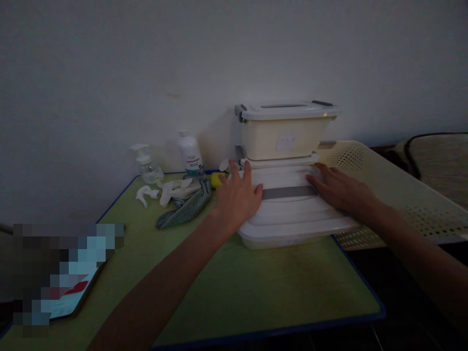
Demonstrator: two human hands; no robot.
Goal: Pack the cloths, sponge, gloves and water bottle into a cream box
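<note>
A low storage box with a white lid (292, 212) sits on the green table, a grey strip running across its top. My left hand (239, 197) lies on the lid's left side, fingers spread and pointing away from me. On the lid's right side rests my right hand (340, 187), its fingers stretched toward the far edge. Neither hand is wrapped around anything. Behind this lid stands a taller cream storage box (285, 136) with a white lid and grey latches; what it stands on is partly hidden.
Left of the boxes are a grey-green cloth (188, 204), a spray nozzle (146, 195), a pump bottle (149, 165), a white bottle (190, 155) and a yellow object (217, 180). A cream perforated basket (387, 180) is at right. The green table (285, 292) has a blue edge.
</note>
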